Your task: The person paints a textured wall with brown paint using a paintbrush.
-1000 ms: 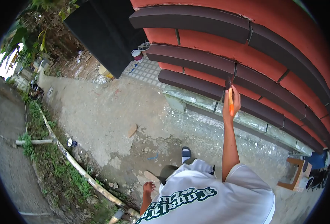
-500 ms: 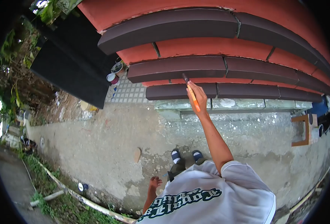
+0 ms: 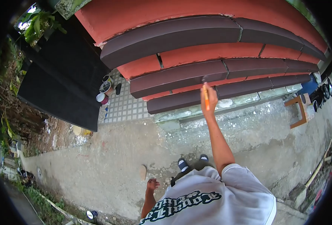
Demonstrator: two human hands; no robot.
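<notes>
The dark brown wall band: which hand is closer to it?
Right. The right hand holds a brush up against the band; the left hand hangs low, well away from it.

The right arm is stretched forward, nearly straight, the right hand (image 3: 209, 98) closed in a grip at its end; the left hand (image 3: 151, 185) is held low beside the body, fingers loosely open

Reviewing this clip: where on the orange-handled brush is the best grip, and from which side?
The slim orange handle of the brush, mid-length, where the right hand wraps it. Come from below: the bristle end points up against the dark wall band.
</notes>
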